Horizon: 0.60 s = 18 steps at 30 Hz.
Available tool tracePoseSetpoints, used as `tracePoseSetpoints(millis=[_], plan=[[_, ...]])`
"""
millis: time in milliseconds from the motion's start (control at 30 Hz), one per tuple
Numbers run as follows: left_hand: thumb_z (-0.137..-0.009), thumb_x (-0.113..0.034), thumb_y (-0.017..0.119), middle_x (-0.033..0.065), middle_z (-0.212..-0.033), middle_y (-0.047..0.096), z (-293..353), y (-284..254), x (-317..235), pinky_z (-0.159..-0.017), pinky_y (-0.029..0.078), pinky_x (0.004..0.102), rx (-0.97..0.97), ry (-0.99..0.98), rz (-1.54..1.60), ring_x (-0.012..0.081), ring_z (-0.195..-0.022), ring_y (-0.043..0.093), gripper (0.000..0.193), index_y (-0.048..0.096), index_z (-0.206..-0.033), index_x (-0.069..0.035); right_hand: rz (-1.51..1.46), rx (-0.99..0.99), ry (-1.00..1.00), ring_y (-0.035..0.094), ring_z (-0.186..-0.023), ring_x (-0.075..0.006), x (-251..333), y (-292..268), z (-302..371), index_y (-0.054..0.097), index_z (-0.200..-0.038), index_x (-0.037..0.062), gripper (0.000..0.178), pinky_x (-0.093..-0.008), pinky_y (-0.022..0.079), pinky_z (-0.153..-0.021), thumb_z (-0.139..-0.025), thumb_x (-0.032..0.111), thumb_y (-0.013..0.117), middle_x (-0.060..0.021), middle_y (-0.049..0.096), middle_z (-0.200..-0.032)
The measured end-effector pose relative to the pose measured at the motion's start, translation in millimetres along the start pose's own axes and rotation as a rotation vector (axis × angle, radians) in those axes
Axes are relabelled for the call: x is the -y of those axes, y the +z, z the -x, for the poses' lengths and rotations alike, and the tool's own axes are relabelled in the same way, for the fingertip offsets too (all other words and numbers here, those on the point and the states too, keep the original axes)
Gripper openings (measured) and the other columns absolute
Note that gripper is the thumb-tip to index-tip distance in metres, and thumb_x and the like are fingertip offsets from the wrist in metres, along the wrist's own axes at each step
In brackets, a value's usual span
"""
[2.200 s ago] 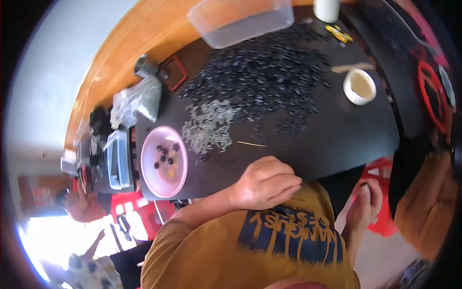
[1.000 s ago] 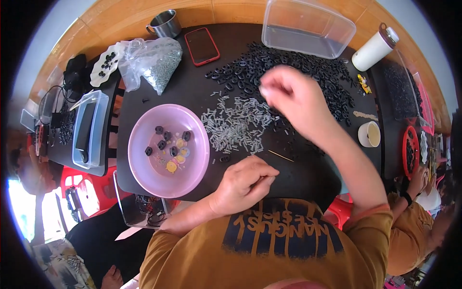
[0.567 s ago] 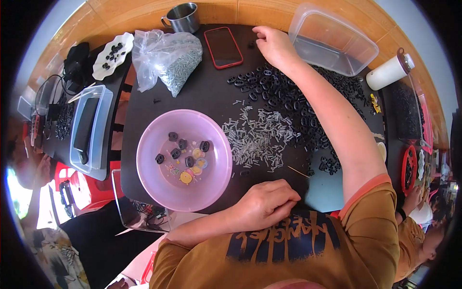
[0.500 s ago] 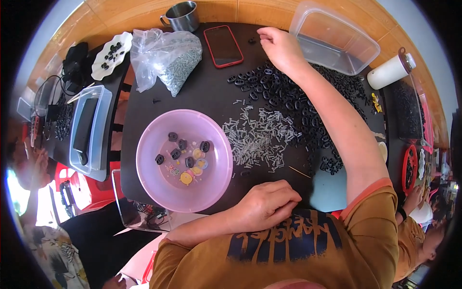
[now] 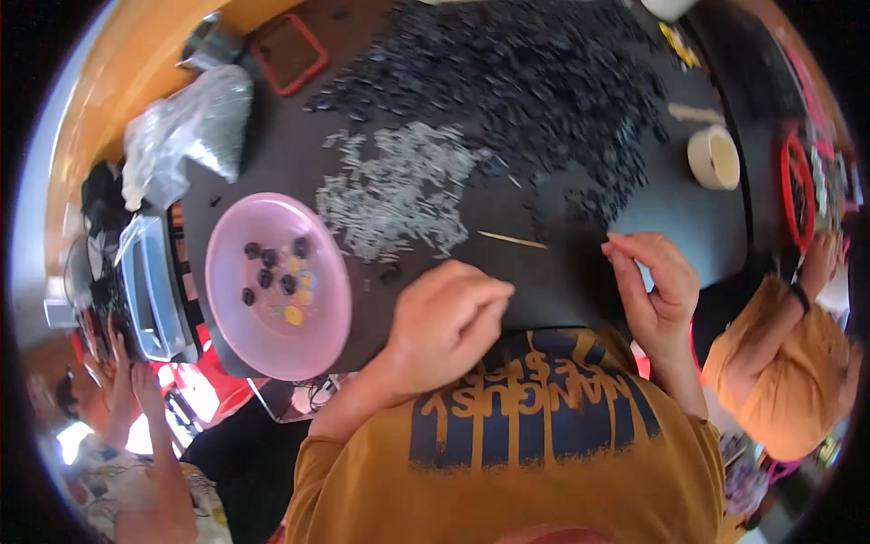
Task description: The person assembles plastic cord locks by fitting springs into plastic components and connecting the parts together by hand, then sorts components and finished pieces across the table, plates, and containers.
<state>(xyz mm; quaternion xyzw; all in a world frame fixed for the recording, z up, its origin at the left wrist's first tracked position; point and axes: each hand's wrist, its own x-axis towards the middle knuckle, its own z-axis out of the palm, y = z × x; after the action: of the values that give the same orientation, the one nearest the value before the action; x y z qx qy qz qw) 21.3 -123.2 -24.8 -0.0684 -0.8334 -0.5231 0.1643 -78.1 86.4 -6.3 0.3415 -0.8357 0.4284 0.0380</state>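
Observation:
My left hand (image 5: 449, 317) is closed just above the table's near edge, right of the pink plastic bowl (image 5: 337, 340); whatever its curled fingers hold is hidden. My right hand (image 5: 660, 295) pinches thumb and forefinger together near the lower end of a heap of small black plastic pieces (image 5: 535, 77). Anything between those fingertips is too small to name. Left of the heap lie many short silvery pieces (image 5: 394, 190), like thin little rods. Several chunky black pieces (image 5: 269, 258) rest in the bowl beside yellow printed spots on its bottom.
A thin wooden stick (image 5: 512, 239) lies between my hands. Left and back are a clear bag of silvery pieces (image 5: 217, 118), a red-edged phone (image 5: 288, 54) and a metal mug (image 5: 213, 43). A cream cup (image 5: 713, 158) stands right. Other people (image 5: 788, 363) sit on both sides.
My right hand has come back from the far side of the table to near my body, beside the left. My view has shifted toward the right; the left hand stays closed.

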Motion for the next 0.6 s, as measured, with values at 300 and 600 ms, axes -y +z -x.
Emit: tracePoseSetpoints(millis=[300,600], plan=[[-0.069,-0.001,0.063,0.0087,-0.079,0.056,-38,37,-10,-0.058,0.042,0.033,0.2,0.186,-0.376,0.0252,-0.067,0.055,0.019,0.059,-0.088,-0.004,-0.12,-0.284,0.157,0.058,-0.064,-0.0186,-47,-1,39,0.063,-0.087,0.0,0.014,-0.0259,0.045,-0.058,-0.074,-0.004,0.061,-0.0095,0.061,-0.073],[-0.073,-0.009,0.062,0.0088,-0.08,0.054,-84,82,5,-0.066,0.043,0.0368,0.292,0.298,-0.654,0.0278,-0.075,0.055,0.015,0.059,-0.088,-0.006,-0.259,-0.355,0.04,0.058,-0.062,-0.0189,-53,-1,50,0.063,-0.086,0.0014,0.016,-0.0263,0.044,-0.056,-0.072,-0.006,0.061,-0.0081,0.06,-0.071]])
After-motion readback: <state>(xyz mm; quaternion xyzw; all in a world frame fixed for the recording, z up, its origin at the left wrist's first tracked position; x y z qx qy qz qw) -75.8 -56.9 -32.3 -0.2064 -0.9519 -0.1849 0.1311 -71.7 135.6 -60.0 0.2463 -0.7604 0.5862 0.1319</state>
